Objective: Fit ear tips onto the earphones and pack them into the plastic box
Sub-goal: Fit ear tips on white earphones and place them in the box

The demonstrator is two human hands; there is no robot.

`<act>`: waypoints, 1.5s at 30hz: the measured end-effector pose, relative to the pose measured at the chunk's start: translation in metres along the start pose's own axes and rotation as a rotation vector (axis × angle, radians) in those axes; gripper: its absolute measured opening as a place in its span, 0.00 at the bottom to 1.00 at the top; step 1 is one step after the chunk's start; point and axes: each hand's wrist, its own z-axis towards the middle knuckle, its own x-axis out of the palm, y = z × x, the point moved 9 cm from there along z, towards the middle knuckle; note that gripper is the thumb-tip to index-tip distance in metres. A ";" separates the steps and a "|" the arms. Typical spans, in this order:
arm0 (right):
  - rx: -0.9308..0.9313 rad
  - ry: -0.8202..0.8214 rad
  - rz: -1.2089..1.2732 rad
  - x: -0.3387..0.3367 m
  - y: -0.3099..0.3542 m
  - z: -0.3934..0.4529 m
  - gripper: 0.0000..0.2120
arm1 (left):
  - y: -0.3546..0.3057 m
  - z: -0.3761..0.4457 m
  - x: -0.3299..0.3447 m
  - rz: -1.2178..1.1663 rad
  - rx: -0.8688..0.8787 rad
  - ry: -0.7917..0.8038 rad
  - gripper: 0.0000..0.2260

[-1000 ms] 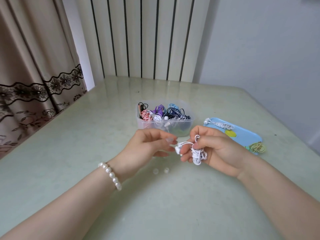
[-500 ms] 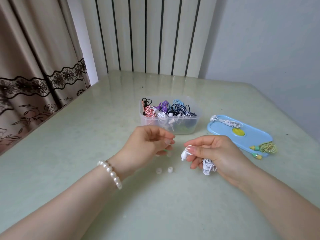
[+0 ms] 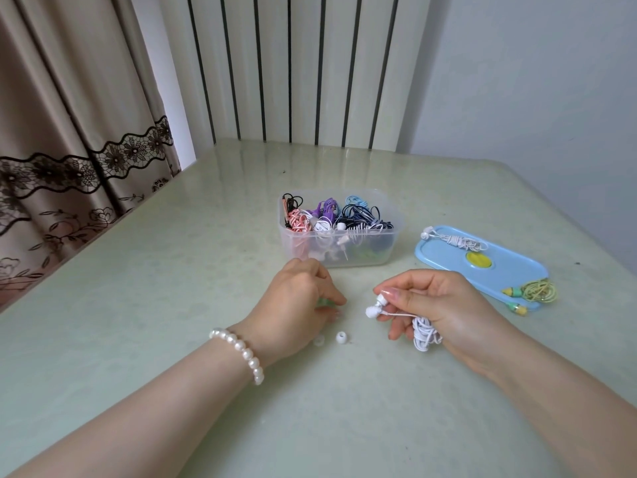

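Curtain (image 3: 69, 160) with a dark lace band hangs at the far left, and a ribbed white panel (image 3: 293, 67) stands behind the pale green tabletop (image 3: 172, 270). Left hand (image 3: 293, 305), with a pearl bracelet (image 3: 241, 353) at its wrist, is lowered to the tabletop with fingers curled down; something green shows under the fingertips, but whether the hand holds it cannot be told. Two white ear tips (image 3: 341, 337) lie loose on the tabletop just beside that hand — one partly tucked under its edge. Behind, near the middle, sits the clear plastic box (image 3: 339, 257), holding a tangle of wound earphones (image 3: 331, 215) in black, pink, purple, blue and white. Right hand (image 3: 437, 308) is raised a little above the tabletop and grips a white earphone set (image 3: 424, 334): the coiled cable hangs from the curled fingers, while thumb and forefinger pinch one bud (image 3: 374, 308), whose white tip points toward the left hand. Further right lies a blue lid (image 3: 496, 270) with a yellow spot at its centre, carrying another white wound set (image 3: 455, 240) at its far end and a yellow-green coiled set (image 3: 534, 293) at its near end.
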 end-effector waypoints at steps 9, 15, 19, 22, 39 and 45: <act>0.022 -0.031 0.013 -0.004 0.000 -0.002 0.04 | 0.000 -0.001 -0.011 -0.102 0.063 -0.152 0.06; -0.020 -0.015 0.189 -0.005 0.004 -0.002 0.09 | -0.007 -0.010 -0.003 -1.019 -0.251 0.006 0.06; -0.062 0.004 0.236 -0.005 0.009 -0.003 0.08 | -0.009 -0.014 0.004 -1.191 -0.368 0.009 0.08; -0.121 0.040 0.229 -0.004 0.015 -0.003 0.22 | -0.006 -0.016 0.009 -1.270 -0.450 -0.004 0.09; -0.297 -0.127 -0.040 -0.006 0.033 -0.012 0.02 | -0.003 -0.026 0.023 -1.301 -0.633 0.040 0.14; -0.277 -0.108 -0.015 -0.001 0.034 -0.012 0.10 | -0.004 -0.026 0.020 -1.236 -0.627 0.043 0.09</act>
